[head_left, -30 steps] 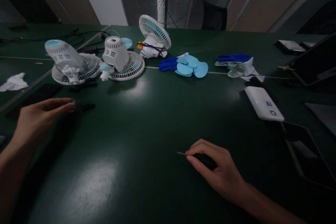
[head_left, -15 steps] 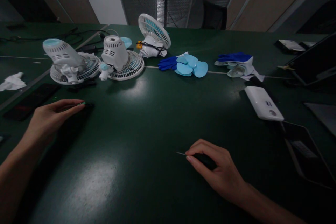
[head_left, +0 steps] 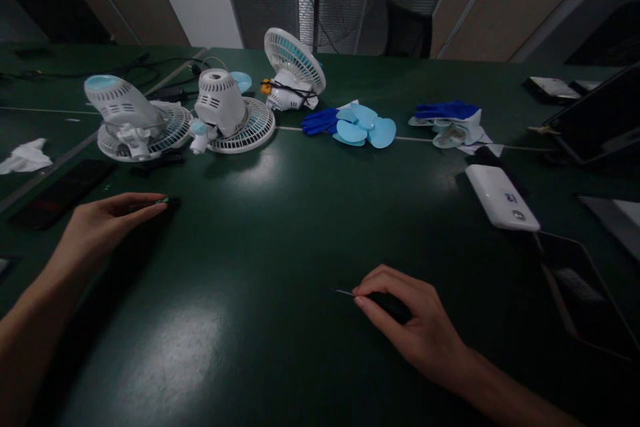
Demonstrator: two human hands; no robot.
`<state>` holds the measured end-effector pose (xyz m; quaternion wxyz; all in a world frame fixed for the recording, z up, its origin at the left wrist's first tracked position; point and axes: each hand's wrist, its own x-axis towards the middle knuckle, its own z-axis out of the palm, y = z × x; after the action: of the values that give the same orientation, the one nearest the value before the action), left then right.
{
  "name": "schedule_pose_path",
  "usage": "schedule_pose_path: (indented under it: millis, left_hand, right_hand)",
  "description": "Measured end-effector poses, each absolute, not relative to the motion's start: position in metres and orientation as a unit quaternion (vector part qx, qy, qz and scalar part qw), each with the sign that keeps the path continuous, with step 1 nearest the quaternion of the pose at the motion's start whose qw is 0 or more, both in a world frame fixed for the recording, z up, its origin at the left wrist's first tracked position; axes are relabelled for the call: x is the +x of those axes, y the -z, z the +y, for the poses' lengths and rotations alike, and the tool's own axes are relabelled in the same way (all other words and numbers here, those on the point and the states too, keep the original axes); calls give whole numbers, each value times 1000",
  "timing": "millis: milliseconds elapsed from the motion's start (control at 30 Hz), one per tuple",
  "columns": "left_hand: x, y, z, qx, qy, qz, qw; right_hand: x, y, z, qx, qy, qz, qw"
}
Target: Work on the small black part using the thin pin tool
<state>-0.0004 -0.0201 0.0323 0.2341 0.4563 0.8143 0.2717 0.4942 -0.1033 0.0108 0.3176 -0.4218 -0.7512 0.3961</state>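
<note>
Head camera view: two bare hands work over a dark green table (head_left: 280,233), and the step in hand looks like handling a small part on one side while a tool is held ready on the other. At the left of the frame, the left hand (head_left: 103,223) has its thumb and forefinger together on a small green piece (head_left: 163,200), just beside a small black part (head_left: 175,203); whether these two touch, I cannot tell. At the lower right of centre, the right hand (head_left: 420,323) is closed around the black handle of what looks like a screwdriver (head_left: 393,307), thumb and forefinger pinched near the front of it.

As I judge it, the next move calls for a steady, light pinch on the left, since the piece is tiny, and for the tool's point to be kept clear of the fingers.

The screwdriver's long axis runs nearly level across the frame, its thin shaft pointing to the left edge and slightly upward, its handle lying back toward the lower right. Whether the tip touches the table is unclear. The green piece is too small to show its axis.
</note>
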Motion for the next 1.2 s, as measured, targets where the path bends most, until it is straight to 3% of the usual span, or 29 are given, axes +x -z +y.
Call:
schedule_pose_path:
  millis: [1200]
  left_hand:
    - [-6, -27, -24, 485, -231, 820, 199]
  right_hand:
    - [495, -9, -104, -424, -405, -750, 308]
